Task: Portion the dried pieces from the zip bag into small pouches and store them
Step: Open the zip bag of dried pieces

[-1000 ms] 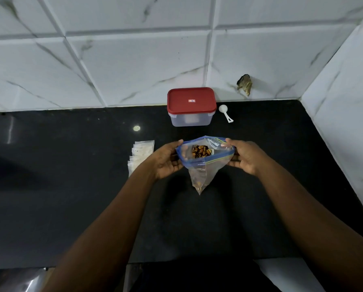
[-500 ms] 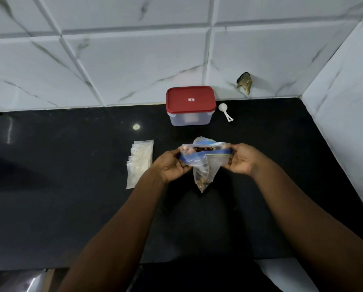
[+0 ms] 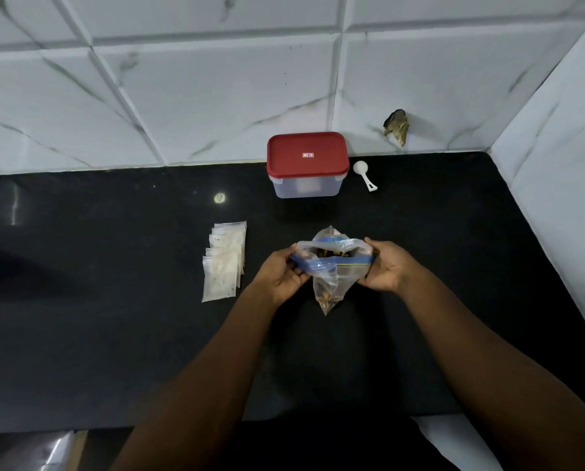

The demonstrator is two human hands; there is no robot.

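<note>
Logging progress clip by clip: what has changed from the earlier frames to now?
The zip bag was held with its mouth wide open a second ago. Now the mouth is pulled flatter, with the blue zip strip stretched between the left hand and right hand. Both hands kept their grip on the rim. The red-lidded container, white scoop and small pouches stayed put.

Pouches (image 3: 224,260) left of zip bag (image 3: 332,266) — container (image 3: 307,164) behind

Both hands, left (image 3: 282,278) and right (image 3: 386,266), pinch the zip bag (image 3: 332,273) above the counter (image 3: 114,334).
</note>
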